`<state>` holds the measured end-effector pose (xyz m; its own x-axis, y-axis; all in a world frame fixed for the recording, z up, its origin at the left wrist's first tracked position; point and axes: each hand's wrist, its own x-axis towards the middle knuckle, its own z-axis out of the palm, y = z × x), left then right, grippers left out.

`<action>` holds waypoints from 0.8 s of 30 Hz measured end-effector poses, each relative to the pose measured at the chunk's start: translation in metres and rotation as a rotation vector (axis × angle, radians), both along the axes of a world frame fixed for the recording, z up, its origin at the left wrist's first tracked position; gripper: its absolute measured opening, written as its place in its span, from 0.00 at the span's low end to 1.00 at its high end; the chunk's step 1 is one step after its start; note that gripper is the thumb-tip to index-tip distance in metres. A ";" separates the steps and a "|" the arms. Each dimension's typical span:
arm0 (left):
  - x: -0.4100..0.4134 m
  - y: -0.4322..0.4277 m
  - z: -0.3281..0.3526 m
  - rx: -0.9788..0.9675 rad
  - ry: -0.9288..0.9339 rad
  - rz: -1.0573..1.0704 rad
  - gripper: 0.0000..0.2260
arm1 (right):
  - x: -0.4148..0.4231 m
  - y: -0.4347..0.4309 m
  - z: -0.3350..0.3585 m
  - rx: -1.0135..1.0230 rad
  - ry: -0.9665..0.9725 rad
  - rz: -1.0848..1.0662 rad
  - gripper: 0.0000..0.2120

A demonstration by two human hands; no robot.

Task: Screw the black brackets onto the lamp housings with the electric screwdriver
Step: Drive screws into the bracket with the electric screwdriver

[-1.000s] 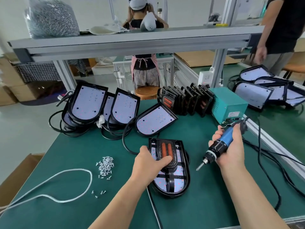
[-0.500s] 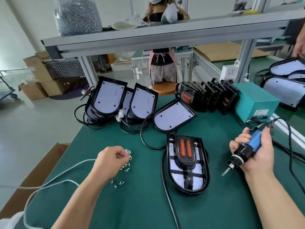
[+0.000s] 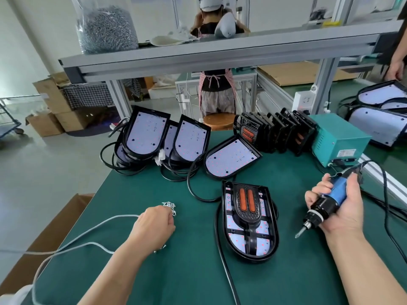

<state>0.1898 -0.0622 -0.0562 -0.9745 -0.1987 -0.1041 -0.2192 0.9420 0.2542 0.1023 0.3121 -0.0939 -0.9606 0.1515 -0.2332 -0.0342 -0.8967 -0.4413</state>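
Many screws (image 3: 169, 206) look light and slippery, best pinched; the left hand (image 3: 154, 227) curls over them, hold unseen. The right hand (image 3: 351, 209) grips the screwdriver (image 3: 324, 202).

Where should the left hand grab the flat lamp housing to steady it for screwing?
Its left long rim, coming from the left and hooking over the raised edge. The lamp housing lies flat, the black bracket runs down its middle, and the electric screwdriver sits in the right hand, so the left side probably stays clear. Mind the black cable alongside.
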 end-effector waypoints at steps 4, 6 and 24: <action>0.001 0.003 -0.001 0.101 0.203 0.031 0.05 | 0.000 0.000 -0.001 -0.003 -0.001 -0.013 0.23; 0.003 0.008 0.001 0.307 0.267 0.093 0.04 | -0.001 0.000 0.000 0.002 -0.012 -0.017 0.22; 0.025 0.121 0.034 1.967 -0.079 0.275 0.07 | 0.027 -0.068 0.103 0.063 0.023 -0.238 0.09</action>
